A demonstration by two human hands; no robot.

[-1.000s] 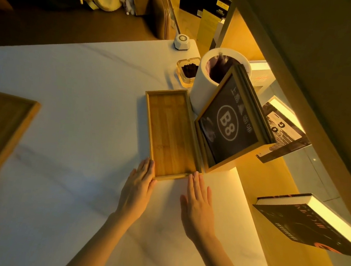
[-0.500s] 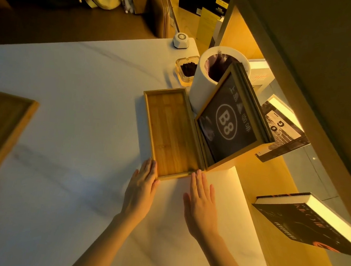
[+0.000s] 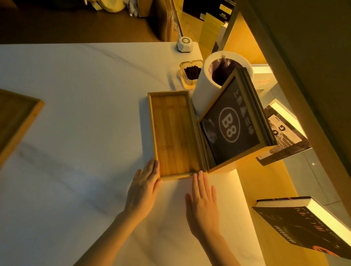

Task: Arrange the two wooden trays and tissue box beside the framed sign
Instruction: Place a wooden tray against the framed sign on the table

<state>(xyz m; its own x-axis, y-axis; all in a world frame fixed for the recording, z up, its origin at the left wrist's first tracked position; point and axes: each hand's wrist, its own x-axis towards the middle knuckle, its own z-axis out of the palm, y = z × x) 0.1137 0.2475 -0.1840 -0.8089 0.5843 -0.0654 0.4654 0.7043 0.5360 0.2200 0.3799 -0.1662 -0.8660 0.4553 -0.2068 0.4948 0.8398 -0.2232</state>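
I look down on a pale, marble-patterned table (image 3: 82,105) bathed in warm yellow light. Near its right edge lies a long, shallow rectangular wooden tray (image 3: 175,134), empty, its long right side lying against the base of a wood-framed black sign (image 3: 230,125) marked "B8" in a white circle. The sign leans tilted, and just behind it stands a white cylindrical bin (image 3: 207,86) with a dark liner. Beside the bin sits a small glass dish of dark grounds (image 3: 190,71), and further back a small white hexagonal button device (image 3: 185,44).

My left hand (image 3: 143,191) rests flat on the table, its fingers (image 3: 152,169) extended and released, tips touching the tray's near left corner. My right hand (image 3: 203,203) also lies flat and relaxed, grasping nothing, fingertips at the tray's near right corner.

A second wooden rectangular tray (image 3: 3,134) lies well apart at the table's far left edge, partly cut off by the frame. I cannot see any tissue box.

To the right, off the table, two dark-covered books (image 3: 309,227) rest on lit shelving.
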